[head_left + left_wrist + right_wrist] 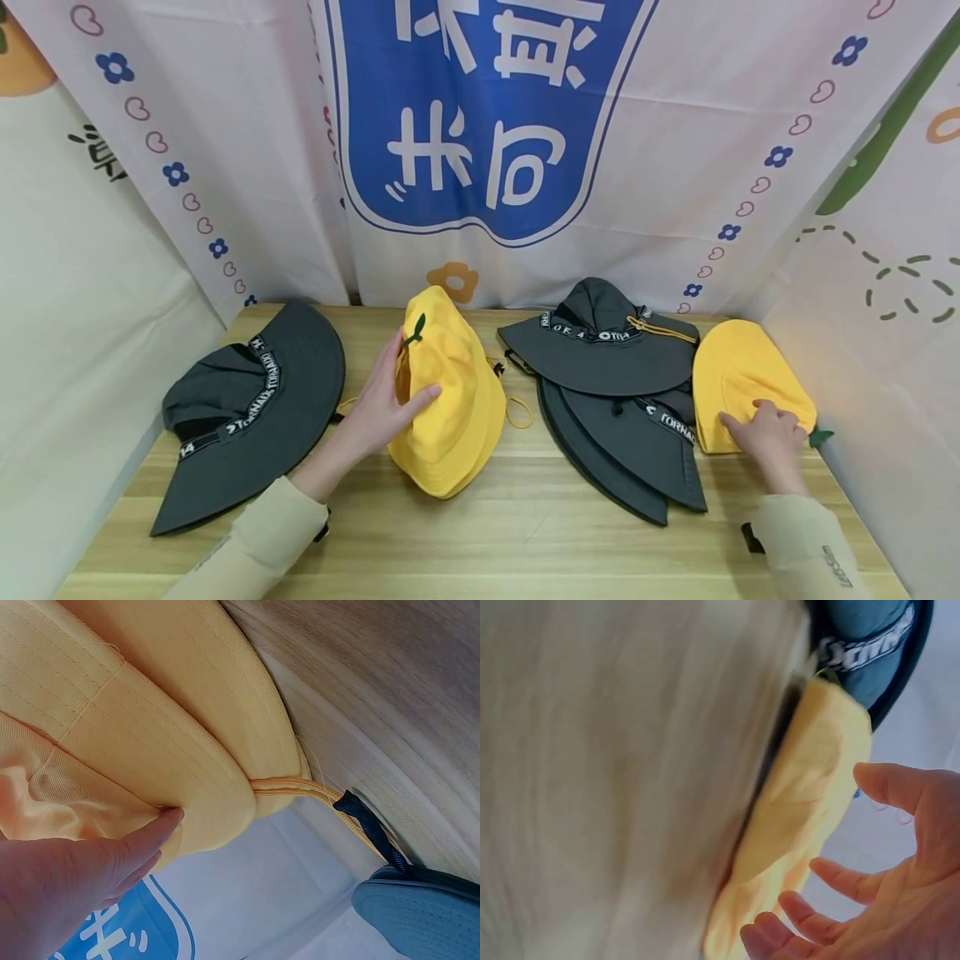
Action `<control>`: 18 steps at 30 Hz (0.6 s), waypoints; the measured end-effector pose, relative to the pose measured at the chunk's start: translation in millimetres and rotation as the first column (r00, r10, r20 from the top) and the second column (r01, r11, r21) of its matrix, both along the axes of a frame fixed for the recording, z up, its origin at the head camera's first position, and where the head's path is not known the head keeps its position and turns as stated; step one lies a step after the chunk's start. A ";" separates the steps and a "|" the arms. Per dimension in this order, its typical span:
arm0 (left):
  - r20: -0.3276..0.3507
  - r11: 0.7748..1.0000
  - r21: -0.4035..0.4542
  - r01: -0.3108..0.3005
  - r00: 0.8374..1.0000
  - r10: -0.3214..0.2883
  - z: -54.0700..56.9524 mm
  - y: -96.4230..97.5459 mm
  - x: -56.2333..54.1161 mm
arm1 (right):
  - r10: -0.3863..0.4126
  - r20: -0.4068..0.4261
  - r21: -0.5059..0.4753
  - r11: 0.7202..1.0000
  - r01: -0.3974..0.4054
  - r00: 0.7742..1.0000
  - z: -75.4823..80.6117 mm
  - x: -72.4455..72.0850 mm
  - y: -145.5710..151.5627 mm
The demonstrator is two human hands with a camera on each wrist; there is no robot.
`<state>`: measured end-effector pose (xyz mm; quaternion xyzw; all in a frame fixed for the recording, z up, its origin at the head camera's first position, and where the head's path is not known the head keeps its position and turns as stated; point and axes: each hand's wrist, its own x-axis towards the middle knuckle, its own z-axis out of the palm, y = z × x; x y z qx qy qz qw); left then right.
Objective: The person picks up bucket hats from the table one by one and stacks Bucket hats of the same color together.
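Near the middle of the wooden table, my left hand [384, 408] grips a yellow bucket hat [457, 392] by its crown. The thumb lies over the outside of the crown, and the other fingers are partly hidden behind it. A small green sprout [418, 330] shows on this hat, and a yellow cord [289, 785] hangs from its brim in the left wrist view. At the far right, my right hand [772, 437] hovers close over another yellow hat [738, 375], which lies flattened. Its fingers are spread and loosely bent in the right wrist view, with nothing between them.
A dark grey wide-brimmed hat [300, 400] with lettered trim lies at the left. Between the two yellow hats, several dark grey hats [600, 367] overlap in a pile. Printed white cloth [285, 167] hangs behind the table [517, 533] and along its sides.
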<state>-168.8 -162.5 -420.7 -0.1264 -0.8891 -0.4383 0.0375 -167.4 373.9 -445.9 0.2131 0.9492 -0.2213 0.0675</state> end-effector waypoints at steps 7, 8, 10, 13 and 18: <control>-0.004 1.000 0.005 -0.005 1.000 0.005 -2.4 -0.2 -1.3 | -0.060 0.066 -0.010 0.998 0.060 0.996 -8.6 -2.1 14.7; -0.004 1.000 0.004 -0.005 1.000 0.005 -2.4 -0.2 -1.3 | -0.067 0.074 -0.017 0.998 0.068 0.995 -9.3 -2.6 16.1; -0.004 1.000 0.003 -0.006 1.000 0.006 -2.4 -0.3 -1.2 | -0.098 0.077 -0.043 0.994 0.101 0.992 -9.8 -4.3 18.0; 0.001 1.000 0.000 -0.011 1.000 0.011 -2.4 -0.7 -0.7 | -0.180 0.073 -0.126 0.974 0.188 0.981 -9.9 -5.2 19.6; 0.015 1.000 0.001 -0.015 1.000 0.015 -2.4 -0.8 0.6 | -0.359 0.046 -0.344 0.870 0.352 0.932 -9.0 -3.2 17.5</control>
